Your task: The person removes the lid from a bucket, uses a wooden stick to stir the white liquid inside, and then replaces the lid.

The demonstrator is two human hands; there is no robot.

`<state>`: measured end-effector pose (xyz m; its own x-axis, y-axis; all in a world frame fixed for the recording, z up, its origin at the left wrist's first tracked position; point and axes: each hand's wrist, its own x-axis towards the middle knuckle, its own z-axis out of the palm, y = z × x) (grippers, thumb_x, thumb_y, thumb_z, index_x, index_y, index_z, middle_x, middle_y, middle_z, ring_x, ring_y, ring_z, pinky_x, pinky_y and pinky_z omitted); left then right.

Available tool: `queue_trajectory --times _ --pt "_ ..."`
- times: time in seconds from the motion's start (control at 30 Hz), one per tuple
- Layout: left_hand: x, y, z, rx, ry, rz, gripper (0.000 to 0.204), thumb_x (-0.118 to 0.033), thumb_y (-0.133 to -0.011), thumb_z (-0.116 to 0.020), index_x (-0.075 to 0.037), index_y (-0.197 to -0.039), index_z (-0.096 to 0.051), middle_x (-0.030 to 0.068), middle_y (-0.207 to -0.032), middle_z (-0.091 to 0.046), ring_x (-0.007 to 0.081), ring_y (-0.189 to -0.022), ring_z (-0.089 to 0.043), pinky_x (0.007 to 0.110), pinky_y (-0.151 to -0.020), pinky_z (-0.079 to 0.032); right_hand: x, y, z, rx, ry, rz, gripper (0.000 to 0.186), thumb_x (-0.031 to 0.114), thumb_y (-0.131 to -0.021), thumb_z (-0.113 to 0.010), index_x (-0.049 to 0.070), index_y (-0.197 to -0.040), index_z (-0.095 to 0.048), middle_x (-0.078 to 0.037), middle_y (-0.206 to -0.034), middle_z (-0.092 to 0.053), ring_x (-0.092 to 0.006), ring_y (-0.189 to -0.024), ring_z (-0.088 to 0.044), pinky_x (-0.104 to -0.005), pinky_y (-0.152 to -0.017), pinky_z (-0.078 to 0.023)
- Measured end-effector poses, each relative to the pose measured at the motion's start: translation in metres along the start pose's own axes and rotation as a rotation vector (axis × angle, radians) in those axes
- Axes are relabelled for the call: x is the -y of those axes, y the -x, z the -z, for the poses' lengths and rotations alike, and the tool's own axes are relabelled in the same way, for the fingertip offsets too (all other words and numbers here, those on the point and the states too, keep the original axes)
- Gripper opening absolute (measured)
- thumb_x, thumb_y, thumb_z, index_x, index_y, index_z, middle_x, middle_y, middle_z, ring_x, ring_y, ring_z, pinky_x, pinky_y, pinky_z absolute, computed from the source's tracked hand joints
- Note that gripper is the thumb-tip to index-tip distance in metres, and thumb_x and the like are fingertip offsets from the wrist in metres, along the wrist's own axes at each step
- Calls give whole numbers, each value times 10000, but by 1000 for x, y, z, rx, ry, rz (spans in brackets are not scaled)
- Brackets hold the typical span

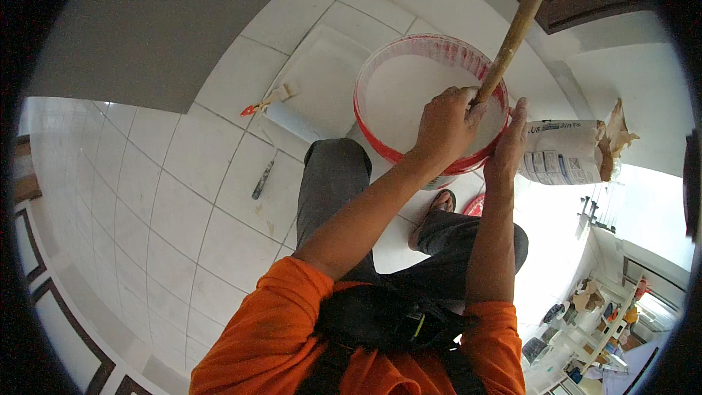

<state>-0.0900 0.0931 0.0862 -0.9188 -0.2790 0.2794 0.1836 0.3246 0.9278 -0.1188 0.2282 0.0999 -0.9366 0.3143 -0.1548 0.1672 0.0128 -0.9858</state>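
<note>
A large white bucket with a red rim (380,148) stands on the floor in front of me, holding a pale, creamy mixture (409,91). My left hand (447,123) is wrapped around a thick wooden stick (518,25) that slants up to the right; its lower end is hidden behind the hand. At the bucket's right edge, my right hand (506,145) holds the rim, its fingers reaching along the outer side. Just right of that hand lies a white printed sack (559,153) with its brown paper mouth torn.
Left of the bucket lie a paint roller (292,123), a brush with an orange-tipped handle (267,101) and a dark-handled tool (263,179). A grey panel (146,22) covers the upper left. A red lid (475,205) sits by my foot. Cluttered shelves (607,322) stand lower right.
</note>
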Motion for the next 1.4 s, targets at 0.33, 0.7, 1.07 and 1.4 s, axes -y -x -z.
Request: queue_trajectory --times 0.33,0.7,1.07,1.4 --pt "-7 -4 -17 141 41 42 202 -165 -928 -632 -19 -1067 -644 208 -905 -670 391 -859 -673 495 -758 -532 -16 -1 6 -121 311 155 746 496 -838 -806 -97 -1176 -504 -186 -1097 -596 -209 -991 -621 -308 -860 -505" --pt "4 -4 -16 493 405 21 270 -64 -893 -563 31 -1144 -584 269 -1071 -680 462 -1030 -648 478 -887 -526 -15 -3 4 -82 142 177 559 379 -892 -781 -36 -1171 -529 -71 -926 -628 -167 -830 -635 -259 -742 -501" --pt "85 67 69 -493 -54 209 610 -251 -980 -584 51 -1458 -355 284 -1439 -445 395 -1341 -455 501 -1117 -352 -11 1 -11 -98 119 114 556 334 -879 -793 -46 -1201 -546 -121 -1059 -648 -205 -976 -626 -324 -870 -486" --pt "96 54 65 -297 791 808 738 -553 -975 -553 36 -1410 -451 204 -1309 -577 282 -1198 -566 403 -1038 -424 -7 -20 -18 -38 150 87 562 347 -868 -783 -36 -1212 -558 -132 -1069 -628 -241 -966 -637 -363 -828 -520"
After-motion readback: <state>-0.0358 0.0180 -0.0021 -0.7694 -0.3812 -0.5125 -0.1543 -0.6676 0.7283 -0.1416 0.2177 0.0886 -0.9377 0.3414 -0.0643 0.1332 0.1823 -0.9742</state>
